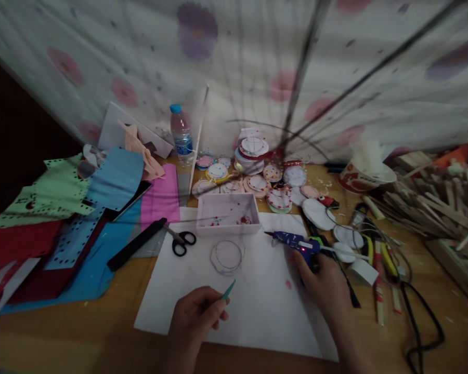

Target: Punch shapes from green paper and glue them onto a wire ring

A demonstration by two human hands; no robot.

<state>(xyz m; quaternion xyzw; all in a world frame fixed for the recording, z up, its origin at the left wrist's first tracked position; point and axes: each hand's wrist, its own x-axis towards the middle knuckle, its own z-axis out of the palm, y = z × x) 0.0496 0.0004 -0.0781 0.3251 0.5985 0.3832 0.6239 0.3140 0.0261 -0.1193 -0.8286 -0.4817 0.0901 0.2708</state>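
My left hand (200, 314) is closed in a pinch on a small teal pointed piece (229, 289), its tip angled up and to the right over a white paper sheet (257, 322). My right hand (324, 278) grips a blue hot glue gun (294, 241), which has a red light on its side. A glue stick (347, 253) sticks out of the gun's back, and the nozzle points left. On the sheet between the hands lies a thin wire-like ring (228, 257). Just behind it stands a shallow white box (228, 228) with small beads inside.
Black-handled scissors (181, 243) and stacked coloured sheets (159, 195) lie left. Decorated paper discs (257, 183) and a water bottle (181, 135) stand behind. On the right are wooden sticks (432, 200), a paper bowl (364, 176) and a black cable (421, 317).
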